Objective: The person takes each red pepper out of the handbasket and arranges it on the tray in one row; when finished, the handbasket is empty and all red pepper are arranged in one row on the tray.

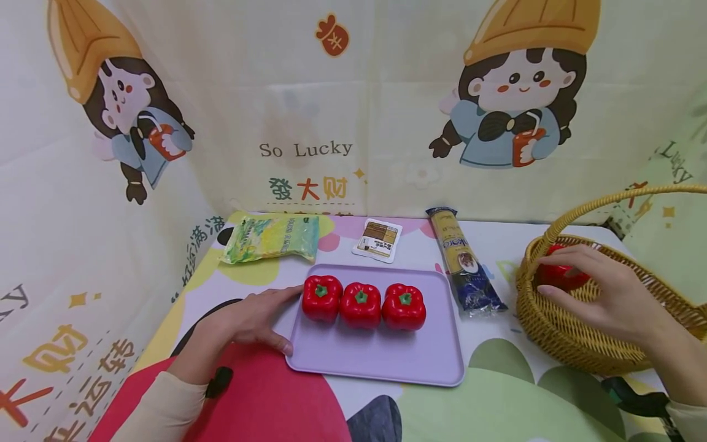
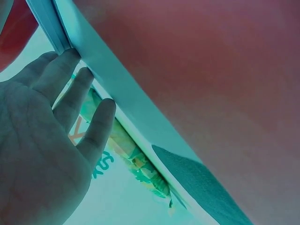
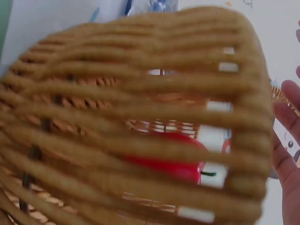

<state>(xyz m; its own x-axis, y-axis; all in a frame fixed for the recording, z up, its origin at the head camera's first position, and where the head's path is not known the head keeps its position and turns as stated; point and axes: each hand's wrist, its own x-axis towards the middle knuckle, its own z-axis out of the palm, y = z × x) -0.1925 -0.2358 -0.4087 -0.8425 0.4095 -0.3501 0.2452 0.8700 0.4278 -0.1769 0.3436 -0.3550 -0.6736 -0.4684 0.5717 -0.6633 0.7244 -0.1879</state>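
Observation:
Three red bell peppers [image 1: 361,310] stand in a row along the back of a lilac tray [image 1: 375,356], green stems up. My left hand [image 1: 256,319] is at the tray's left edge, fingers extended and thumb near the front corner. In the left wrist view its fingertips [image 2: 108,105] touch a straight edge. On the right, my right hand [image 1: 621,294] hovers over the wicker basket [image 1: 544,334], thumb and fingers spread. Below them another red bell pepper [image 1: 574,281] lies in the basket, partly hidden by the hand; the right wrist view shows this pepper [image 3: 178,161] through the weave.
Behind the tray lie a green-yellow packet [image 1: 273,238] and a small white-brown sachet [image 1: 378,240]. A long blue-and-gold pasta packet [image 1: 464,261] lies between tray and basket. The basket's tall handle [image 1: 596,202] arches over its opening. A printed cloth hangs behind the table.

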